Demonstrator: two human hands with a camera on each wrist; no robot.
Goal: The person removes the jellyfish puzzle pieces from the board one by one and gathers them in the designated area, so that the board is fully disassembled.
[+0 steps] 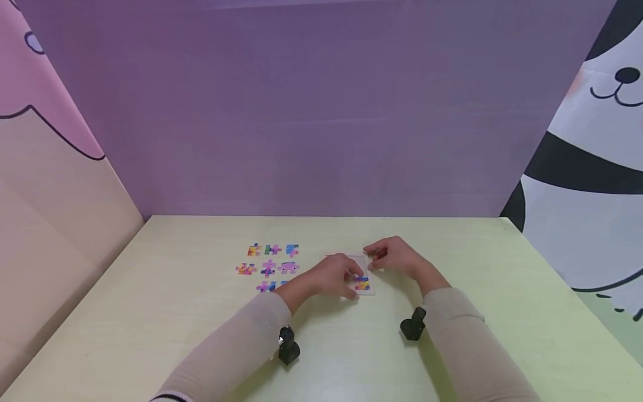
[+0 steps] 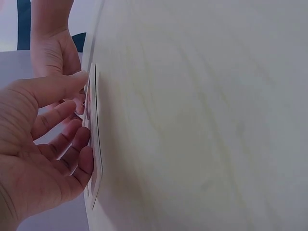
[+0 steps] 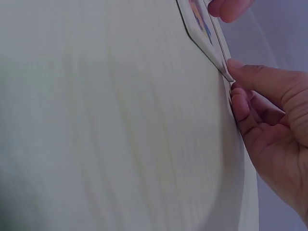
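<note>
Both hands on the puzzle tray, one piece going in.

From the head view I see my left hand resting on the near left part of the white puzzle tray, fingers curled loosely, their tips pressing a colourful piece in the tray's near right corner; its grip pinches nothing that I can make out. My right hand sits at the tray's far right edge, and the right wrist view shows its thumb tip against the tray's corner, the other fingers curled; I cannot tell whether that grip pinches the edge. To do this well, I judge the right hand should steady the tray on the worktop while the left presses the piece flat. The loose pieces lie in rows just left of the tray.
</note>
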